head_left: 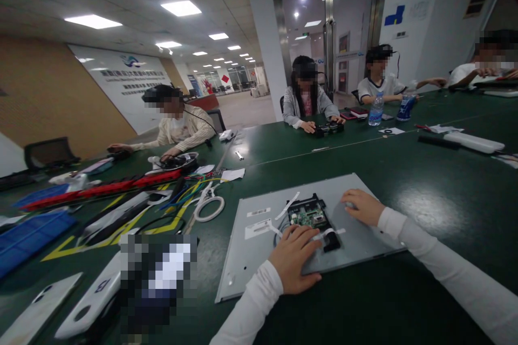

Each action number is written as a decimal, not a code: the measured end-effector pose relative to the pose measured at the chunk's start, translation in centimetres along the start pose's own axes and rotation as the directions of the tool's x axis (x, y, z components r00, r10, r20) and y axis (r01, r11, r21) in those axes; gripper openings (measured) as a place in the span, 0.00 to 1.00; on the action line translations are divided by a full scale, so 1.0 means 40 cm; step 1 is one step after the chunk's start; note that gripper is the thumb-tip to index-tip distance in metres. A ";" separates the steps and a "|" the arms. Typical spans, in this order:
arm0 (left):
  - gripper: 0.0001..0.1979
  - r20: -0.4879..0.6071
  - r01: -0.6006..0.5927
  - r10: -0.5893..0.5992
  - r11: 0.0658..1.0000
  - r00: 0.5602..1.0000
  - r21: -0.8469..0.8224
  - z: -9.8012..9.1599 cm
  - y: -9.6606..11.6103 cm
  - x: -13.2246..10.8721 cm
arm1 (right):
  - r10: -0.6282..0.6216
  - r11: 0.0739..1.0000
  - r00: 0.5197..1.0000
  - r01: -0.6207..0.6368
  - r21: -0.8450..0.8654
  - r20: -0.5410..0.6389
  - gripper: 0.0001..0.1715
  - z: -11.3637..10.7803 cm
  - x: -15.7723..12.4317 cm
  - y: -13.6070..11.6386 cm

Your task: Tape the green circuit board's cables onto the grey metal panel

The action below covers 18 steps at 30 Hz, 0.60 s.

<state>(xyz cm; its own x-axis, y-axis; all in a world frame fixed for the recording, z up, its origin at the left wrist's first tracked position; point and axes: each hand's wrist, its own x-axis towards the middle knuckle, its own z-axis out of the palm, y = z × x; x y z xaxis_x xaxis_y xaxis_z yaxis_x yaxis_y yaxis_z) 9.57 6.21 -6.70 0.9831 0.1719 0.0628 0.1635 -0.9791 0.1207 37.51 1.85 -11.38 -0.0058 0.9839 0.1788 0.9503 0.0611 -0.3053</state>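
A flat grey metal panel (254, 259) lies on the table in front of me, its long side slightly tilted to my view. Mounted at its middle is a green circuit board (309, 216) in a black frame, with white tape strips and a thin cable beside it. My left hand (295, 256) rests open over the panel's near part, fingers stretched toward the board's lower edge. Over the panel's right part, my right hand (362, 206) touches the surface with loosely bent fingers, apart from the board. Neither hand visibly holds anything; the right fingertips are partly hard to see.
Left of the panel lie a white ring on a cable (209, 209), coloured wires, a blue basket (32, 237) and white devices (91, 296). A water bottle (376, 109) and a white-and-black device (473, 142) are farther right. Several people sit around the green table (441, 199).
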 end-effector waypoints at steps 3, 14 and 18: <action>0.29 0.004 0.000 0.000 1.000 1.000 -0.009 -0.001 0.001 -0.003 | 0.064 0.995 0.997 -0.060 -0.078 0.053 0.19 0.008 0.080 0.013; 0.30 0.023 -0.008 0.008 1.000 1.000 0.005 0.009 -0.004 -0.015 | 0.204 0.968 0.978 -0.195 -0.161 0.043 0.29 0.078 0.267 0.023; 0.29 0.012 -0.010 0.009 1.000 1.000 0.021 0.013 -0.006 -0.017 | 0.208 0.965 0.977 -0.198 -0.173 0.040 0.26 0.081 0.273 0.039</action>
<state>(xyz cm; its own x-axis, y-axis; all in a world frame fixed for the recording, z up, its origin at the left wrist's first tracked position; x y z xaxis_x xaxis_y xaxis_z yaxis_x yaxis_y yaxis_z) 8.90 6.26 -7.29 0.9855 0.1614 0.0521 0.1557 -0.9828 0.0989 37.90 13.24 -12.92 0.1798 0.9809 0.0738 0.9718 -0.1655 -0.1678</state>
